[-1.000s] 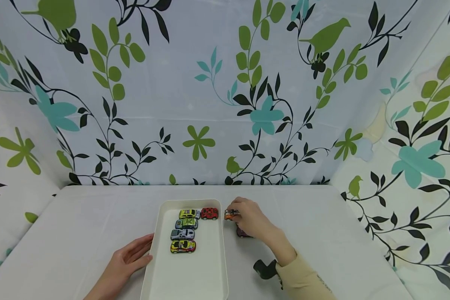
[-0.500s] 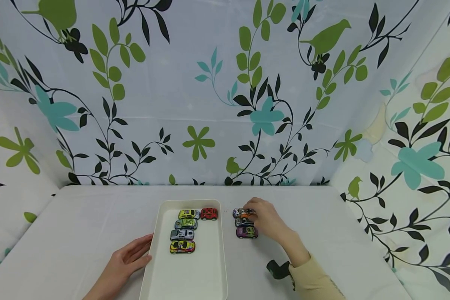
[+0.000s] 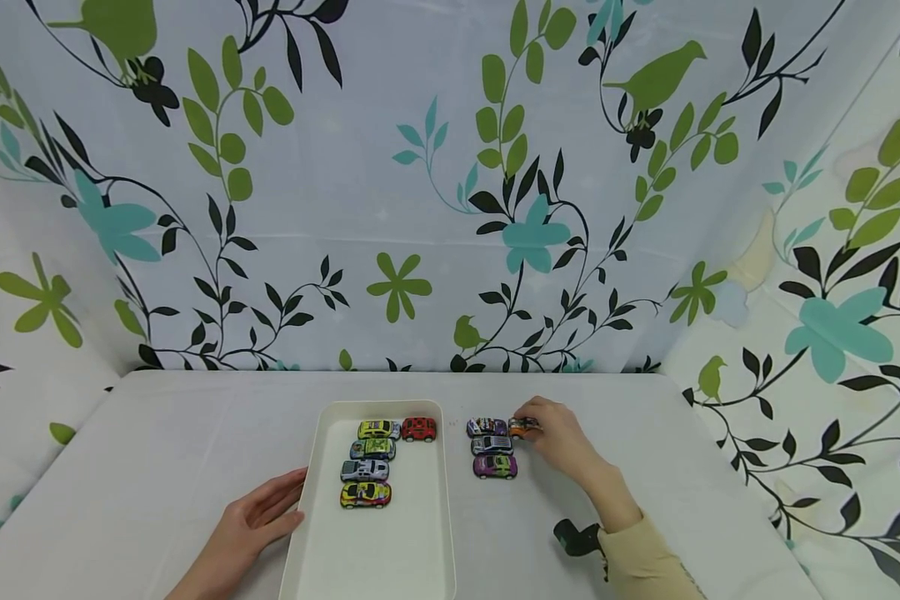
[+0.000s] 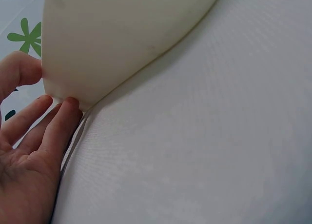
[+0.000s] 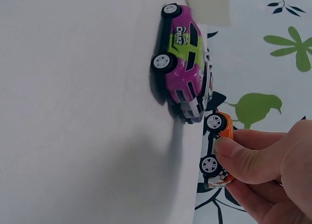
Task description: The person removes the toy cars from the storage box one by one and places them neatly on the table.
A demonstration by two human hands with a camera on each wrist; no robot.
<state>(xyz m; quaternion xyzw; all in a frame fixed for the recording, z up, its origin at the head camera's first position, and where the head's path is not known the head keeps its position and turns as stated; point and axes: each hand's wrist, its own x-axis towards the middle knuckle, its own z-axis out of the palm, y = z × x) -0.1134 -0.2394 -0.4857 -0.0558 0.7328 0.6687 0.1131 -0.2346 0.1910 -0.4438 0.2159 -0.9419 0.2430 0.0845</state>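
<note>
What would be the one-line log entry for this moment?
right hand: grips orange car | left hand: touches tray | cars in tray: five

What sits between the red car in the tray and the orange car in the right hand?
In the head view, the tray's right wall, a strip of bare table, then the purple-and-white car lie between the red car and the orange car.
</note>
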